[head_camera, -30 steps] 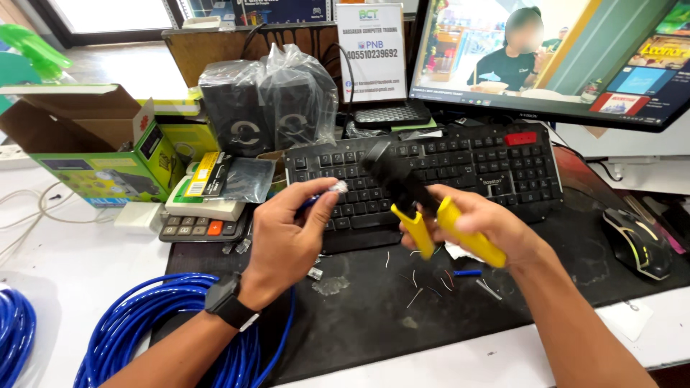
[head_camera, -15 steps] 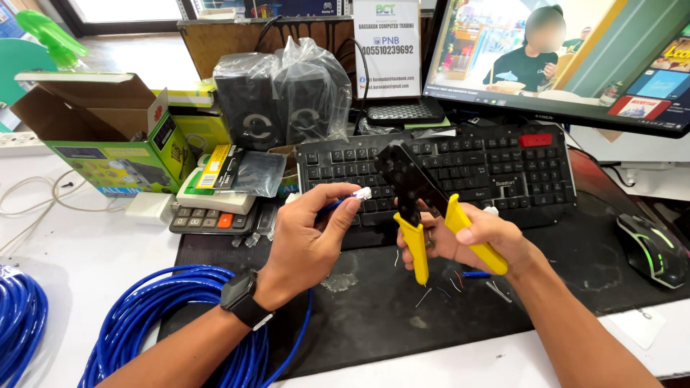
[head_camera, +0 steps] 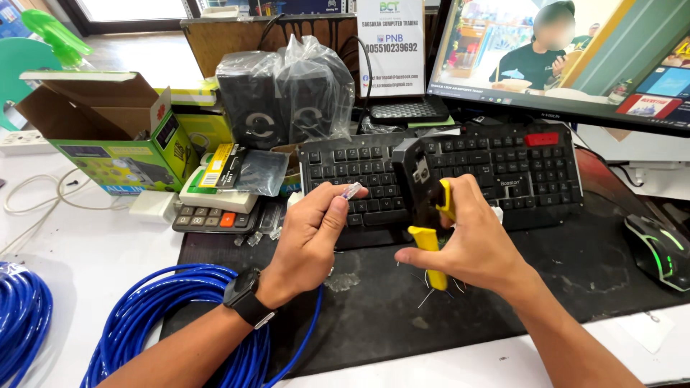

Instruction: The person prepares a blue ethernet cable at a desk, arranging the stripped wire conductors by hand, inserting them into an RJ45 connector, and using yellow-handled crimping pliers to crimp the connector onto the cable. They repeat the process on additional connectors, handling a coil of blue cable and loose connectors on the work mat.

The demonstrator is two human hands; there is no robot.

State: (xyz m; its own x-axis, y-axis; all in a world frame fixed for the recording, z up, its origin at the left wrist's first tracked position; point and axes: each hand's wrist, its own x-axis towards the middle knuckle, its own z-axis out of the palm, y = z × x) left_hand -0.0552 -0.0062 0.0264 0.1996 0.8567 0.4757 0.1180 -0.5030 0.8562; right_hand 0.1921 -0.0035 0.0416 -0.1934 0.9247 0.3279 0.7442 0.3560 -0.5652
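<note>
Cluttered white desk (head_camera: 86, 266) carries a black mat with a black keyboard (head_camera: 445, 172) at its far edge. Just in front of the keyboard, the left hand (head_camera: 309, 241) pinches a clear cable plug (head_camera: 351, 190) between thumb and forefinger. Right of it, the right hand (head_camera: 471, 241) has its fingers wrapped around a yellow-handled crimping tool (head_camera: 424, 201), near a blue cable coil (head_camera: 165, 316).

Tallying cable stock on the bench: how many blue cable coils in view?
2. One blue cable coil lies under the left forearm at the mat's front-left edge; a second blue coil is cut off by the frame's left edge. More may lie out of view.
</note>
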